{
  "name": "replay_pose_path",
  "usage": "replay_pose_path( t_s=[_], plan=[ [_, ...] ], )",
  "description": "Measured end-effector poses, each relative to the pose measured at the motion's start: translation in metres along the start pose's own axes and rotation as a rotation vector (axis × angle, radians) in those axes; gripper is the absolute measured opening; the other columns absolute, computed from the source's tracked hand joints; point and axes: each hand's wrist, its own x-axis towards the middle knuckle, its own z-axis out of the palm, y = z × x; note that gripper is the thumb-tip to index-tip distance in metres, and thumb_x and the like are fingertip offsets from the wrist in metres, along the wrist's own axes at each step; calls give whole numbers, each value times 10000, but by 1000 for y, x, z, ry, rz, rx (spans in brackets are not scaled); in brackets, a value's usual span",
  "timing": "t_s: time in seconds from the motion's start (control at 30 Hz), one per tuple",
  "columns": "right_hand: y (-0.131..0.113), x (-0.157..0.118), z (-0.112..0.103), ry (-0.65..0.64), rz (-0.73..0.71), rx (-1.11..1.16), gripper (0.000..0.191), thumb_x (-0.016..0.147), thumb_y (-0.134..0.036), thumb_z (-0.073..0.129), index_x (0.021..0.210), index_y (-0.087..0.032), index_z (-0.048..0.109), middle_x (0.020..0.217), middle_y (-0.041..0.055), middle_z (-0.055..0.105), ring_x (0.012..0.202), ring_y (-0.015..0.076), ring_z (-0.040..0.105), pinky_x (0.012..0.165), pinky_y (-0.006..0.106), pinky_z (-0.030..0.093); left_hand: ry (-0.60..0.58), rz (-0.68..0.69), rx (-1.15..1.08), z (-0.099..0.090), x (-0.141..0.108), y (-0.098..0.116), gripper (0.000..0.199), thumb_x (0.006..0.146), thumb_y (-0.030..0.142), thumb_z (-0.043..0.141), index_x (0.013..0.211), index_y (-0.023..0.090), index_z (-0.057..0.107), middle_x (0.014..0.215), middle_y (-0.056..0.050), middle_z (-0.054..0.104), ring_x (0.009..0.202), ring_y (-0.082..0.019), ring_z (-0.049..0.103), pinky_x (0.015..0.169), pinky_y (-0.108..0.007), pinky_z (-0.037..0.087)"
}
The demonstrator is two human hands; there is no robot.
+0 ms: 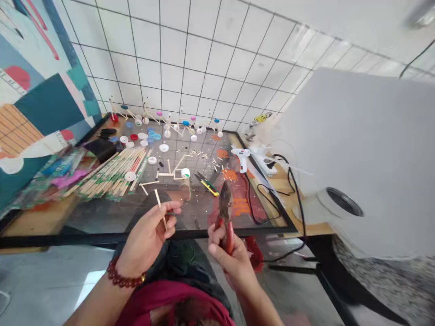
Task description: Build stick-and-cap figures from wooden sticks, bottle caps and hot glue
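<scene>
Between the thumb and fingers of my left hand (149, 235) is a short wooden stick (157, 198), tilted and pointing away from me. My right hand (231, 253) is wrapped round the red handles of a pair of pliers (225, 203), whose dark jaws point up and look closed. Both hands are above the near edge of the glass-topped table (190, 213). Just beyond them lie a joined stick frame (166, 174), a roll of white-and-green tape (185, 173) and a yellow utility knife (210, 187) next to dark-bladed scissors (200, 177).
A bundle of wrapped sticks (112, 174) lies at left. Bottle caps (149, 136) are scattered behind it. Small stick models (180, 127) line the tiled wall. A white glue gun (241, 158) with a black cable (249, 199) lies at right, beside a large white object (356, 158).
</scene>
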Motion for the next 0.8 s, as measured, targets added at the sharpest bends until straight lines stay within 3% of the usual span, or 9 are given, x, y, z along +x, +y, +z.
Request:
replay_pose_path(
  t_s=[0.13, 0.2, 0.27, 0.43, 0.63, 0.8],
  plan=[
    [-9, 1, -1, -74, 90, 33, 451, 904, -629, 809, 772, -225, 657, 691, -27, 494, 624, 132, 388, 638, 291, 331, -38, -69, 54, -11, 3, -1, 511, 689, 456, 1010, 1041, 119, 856, 745, -42, 674, 566, -80, 499, 472, -177, 419],
    [-9, 1, -1, -93, 117, 15, 441, 918, -643, 789, 792, -229, 699, 653, -35, 482, 610, 136, 381, 666, 304, 359, -59, -98, 70, -15, 6, -4, 475, 778, 475, 946, 1067, 114, 836, 603, 32, 540, 476, -38, 324, 415, -147, 269],
    [-6, 0, 0, -103, 145, -11, 425, 908, -647, 797, 819, -235, 742, 663, -31, 499, 635, 145, 412, 751, 325, 417, -58, -121, 42, -17, 8, -8, 417, 839, 449, 884, 1073, 112, 813, 584, 51, 493, 465, -35, 268, 410, -142, 212],
    [-4, -3, 3, -161, 202, -98, 396, 876, -656, 815, 905, -262, 841, 1014, 59, 681, 1011, 255, 622, 1003, 383, 463, -18, -154, -17, -20, 10, -10, 255, 803, 264, 852, 1000, 130, 762, 637, 13, 595, 458, -54, 373, 397, -150, 262],
    [-6, -4, 2, -266, 260, -157, 422, 881, -689, 785, 1050, -315, 881, 1313, 74, 691, 1254, 320, 616, 1118, 427, 428, -29, -202, 62, -19, 8, -9, 323, 752, 268, 885, 1010, 127, 751, 729, -54, 718, 507, -112, 547, 438, -208, 428],
    [-4, -3, 2, -236, 281, -168, 454, 857, -718, 790, 1052, -320, 887, 1360, 77, 709, 1270, 332, 611, 1175, 466, 398, -43, -156, 181, -21, 10, -10, 410, 723, 407, 894, 994, 146, 732, 623, 34, 587, 435, -39, 293, 416, -176, 174]
  ],
)
